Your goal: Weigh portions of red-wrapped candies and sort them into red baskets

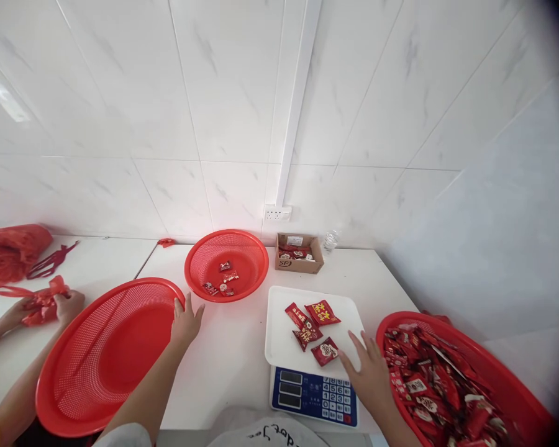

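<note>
My left hand (185, 321) grips the rim of a big empty red mesh basket (81, 397) on the white table, fingers curled over its edge. My right hand (368, 371) lies open with fingers spread on the near right corner of the white scale tray (279, 347). Several red snack packets (313, 327) lie on that tray, just left of my fingers. Below the tray is the scale's blue keypad (314, 397). At my right stands a red basket (507, 379) heaped with packets (435, 388).
A smaller red mesh basket (251, 248) with a few packets sits at the back, next to a small cardboard box (300, 264) and a clear bottle (330, 239). At far left another person's hands (41, 308) hold a red plastic bag; more red bags (9, 248) lie behind.
</note>
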`<state>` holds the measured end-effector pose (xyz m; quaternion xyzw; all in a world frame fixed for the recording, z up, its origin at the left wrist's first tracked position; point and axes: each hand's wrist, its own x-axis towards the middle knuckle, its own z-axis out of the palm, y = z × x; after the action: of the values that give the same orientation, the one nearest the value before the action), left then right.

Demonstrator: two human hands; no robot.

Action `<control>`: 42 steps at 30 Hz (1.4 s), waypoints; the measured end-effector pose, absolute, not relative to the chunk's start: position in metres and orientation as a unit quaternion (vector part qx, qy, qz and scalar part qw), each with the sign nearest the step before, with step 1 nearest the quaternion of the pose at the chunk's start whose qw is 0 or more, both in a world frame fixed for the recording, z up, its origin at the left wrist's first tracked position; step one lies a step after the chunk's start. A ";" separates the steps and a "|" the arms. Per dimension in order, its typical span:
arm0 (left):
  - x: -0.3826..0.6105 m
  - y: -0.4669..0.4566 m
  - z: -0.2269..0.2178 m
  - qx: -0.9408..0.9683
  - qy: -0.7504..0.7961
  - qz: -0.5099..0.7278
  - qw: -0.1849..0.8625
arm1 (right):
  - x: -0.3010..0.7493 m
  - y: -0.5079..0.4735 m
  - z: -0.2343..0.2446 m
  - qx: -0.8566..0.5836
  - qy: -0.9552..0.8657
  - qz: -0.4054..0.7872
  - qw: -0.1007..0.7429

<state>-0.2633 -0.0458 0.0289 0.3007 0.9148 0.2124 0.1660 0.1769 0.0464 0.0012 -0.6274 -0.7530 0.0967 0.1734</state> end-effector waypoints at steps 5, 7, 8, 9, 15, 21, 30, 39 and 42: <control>-0.262 -0.035 0.034 0.289 0.904 0.251 0.192 | 0.238 0.038 -0.022 -0.702 -0.688 0.071 0.171; -0.254 -0.034 0.032 0.311 0.899 0.261 0.166 | 0.255 0.033 -0.032 -0.709 -0.676 0.084 0.180; -0.249 -0.034 0.030 0.324 0.894 0.269 0.155 | 0.262 0.031 -0.036 -0.711 -0.673 0.089 0.186; -0.244 -0.033 0.027 0.336 0.888 0.277 0.151 | 0.266 0.029 -0.039 -0.712 -0.670 0.094 0.191; -0.217 -0.022 0.025 0.386 0.862 0.277 0.178 | 0.272 0.026 -0.046 -0.707 -0.665 0.137 0.197; -0.217 -0.019 0.050 0.459 0.863 0.122 0.173 | 0.262 0.023 -0.037 -0.726 -0.645 0.166 0.169; -0.263 -0.003 0.066 0.541 0.821 -0.069 0.170 | 0.253 0.021 -0.016 -0.759 -0.595 0.197 0.178; -0.293 -0.021 0.074 0.578 0.796 -0.116 0.140 | 0.254 0.018 -0.014 -0.766 -0.586 0.200 0.174; -0.301 -0.033 0.077 0.582 0.796 -0.125 0.110 | 0.255 0.017 -0.013 -0.766 -0.580 0.211 0.178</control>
<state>-0.3008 -0.0333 0.0767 0.5816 0.7963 -0.1246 0.1100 0.2546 0.0173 -0.0133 -0.7662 -0.5802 0.2113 0.1779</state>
